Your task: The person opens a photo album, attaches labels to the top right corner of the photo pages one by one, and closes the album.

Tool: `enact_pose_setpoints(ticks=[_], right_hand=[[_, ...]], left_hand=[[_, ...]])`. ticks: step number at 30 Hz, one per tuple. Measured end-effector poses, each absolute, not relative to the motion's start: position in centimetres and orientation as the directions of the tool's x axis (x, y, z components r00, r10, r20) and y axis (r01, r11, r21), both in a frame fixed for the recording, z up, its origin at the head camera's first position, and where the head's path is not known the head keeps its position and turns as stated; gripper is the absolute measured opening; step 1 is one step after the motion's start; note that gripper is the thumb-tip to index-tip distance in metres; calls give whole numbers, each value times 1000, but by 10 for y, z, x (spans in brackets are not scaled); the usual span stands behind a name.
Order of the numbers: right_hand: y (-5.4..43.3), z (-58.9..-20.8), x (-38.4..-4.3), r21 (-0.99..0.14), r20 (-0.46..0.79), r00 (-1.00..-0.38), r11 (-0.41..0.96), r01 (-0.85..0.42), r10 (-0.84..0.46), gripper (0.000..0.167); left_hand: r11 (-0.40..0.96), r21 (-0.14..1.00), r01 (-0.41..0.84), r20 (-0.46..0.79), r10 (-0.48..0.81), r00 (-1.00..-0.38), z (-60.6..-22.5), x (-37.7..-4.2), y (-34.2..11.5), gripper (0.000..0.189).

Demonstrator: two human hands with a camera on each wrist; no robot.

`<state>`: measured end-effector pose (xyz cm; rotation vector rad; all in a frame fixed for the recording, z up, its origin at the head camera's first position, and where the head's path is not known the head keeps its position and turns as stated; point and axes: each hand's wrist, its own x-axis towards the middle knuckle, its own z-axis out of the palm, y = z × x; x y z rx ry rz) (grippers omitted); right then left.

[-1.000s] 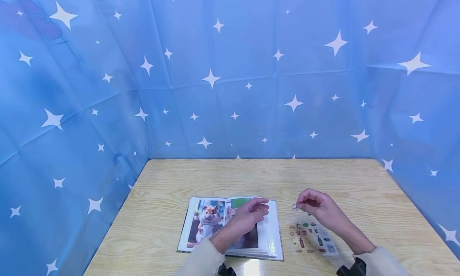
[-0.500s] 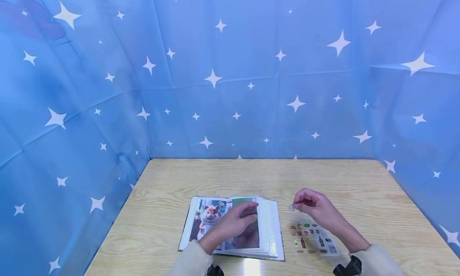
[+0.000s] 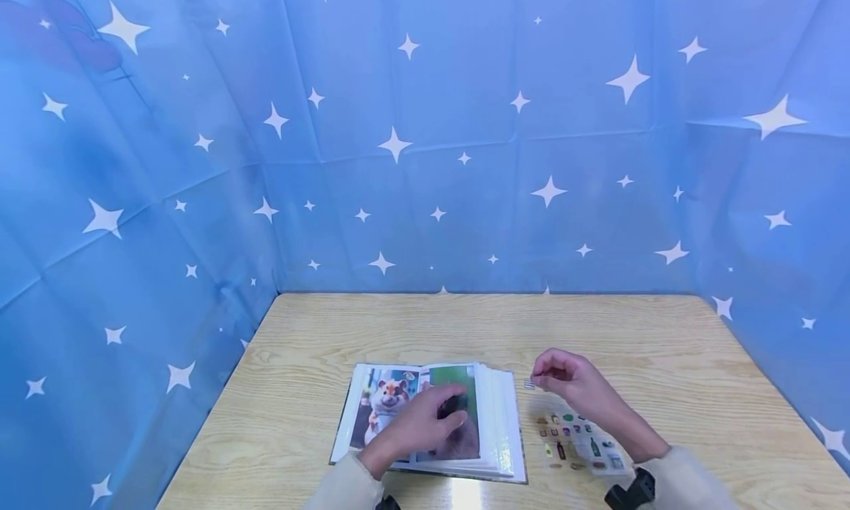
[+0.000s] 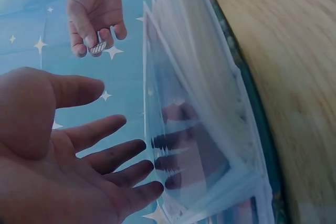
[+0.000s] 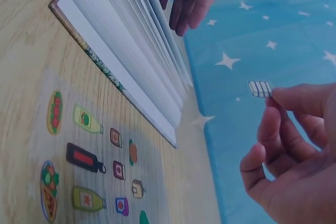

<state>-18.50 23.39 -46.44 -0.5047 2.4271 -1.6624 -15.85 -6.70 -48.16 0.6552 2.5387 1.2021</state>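
Note:
A small striped sticker (image 5: pixel 259 88) is pinched between thumb and index finger of my right hand (image 3: pixel 574 383), held up just right of the open photo album (image 3: pixel 499 421). My left hand (image 3: pixel 417 425) hovers over the album's right page, fingers spread and holding nothing. In the left wrist view its fingertips come near the glossy clear sleeve (image 4: pixel 184 145), which mirrors them. On the left page is a picture of a smiling hamster-like animal (image 3: pixel 388 398); the right-hand picture (image 3: pixel 454 449), green and dark, is partly hidden by the left hand.
Below my right hand lies a clear sticker sheet (image 3: pixel 576 445) with bottles, jars and food, partly covered by the forearm. The wooden table (image 3: pixel 319 333) runs back to a blue curtain (image 3: pixel 465 193) with white stars.
My left hand has drawn back leftward and down across the album, uncovering more of the right page. The right hand has shifted a little left toward the album, still pinching the sticker.

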Motion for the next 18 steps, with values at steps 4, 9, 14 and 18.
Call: enact_pose_setpoints(ticks=[4,9,14,18], right_hand=[[231,-465,-186,-928,45,-931,329,-174,-362,6],[228,-466,-188,-929,38,-929,330,-170,-369,6],[225,-466,-189,-931,58,-924,314,-186,-377,5],[221,-467,-191,-933,72,-921,302,-198,-383,6]], left_hand=[[610,709,355,-30,529,-848,-483,-157,-67,46],[643,670,371,-42,532,-846,-484,-154,-68,48],[664,622,415,-49,562,-826,-486,-154,-68,54],[695,543,471,-65,594,-802,-491,-153,-70,57]])
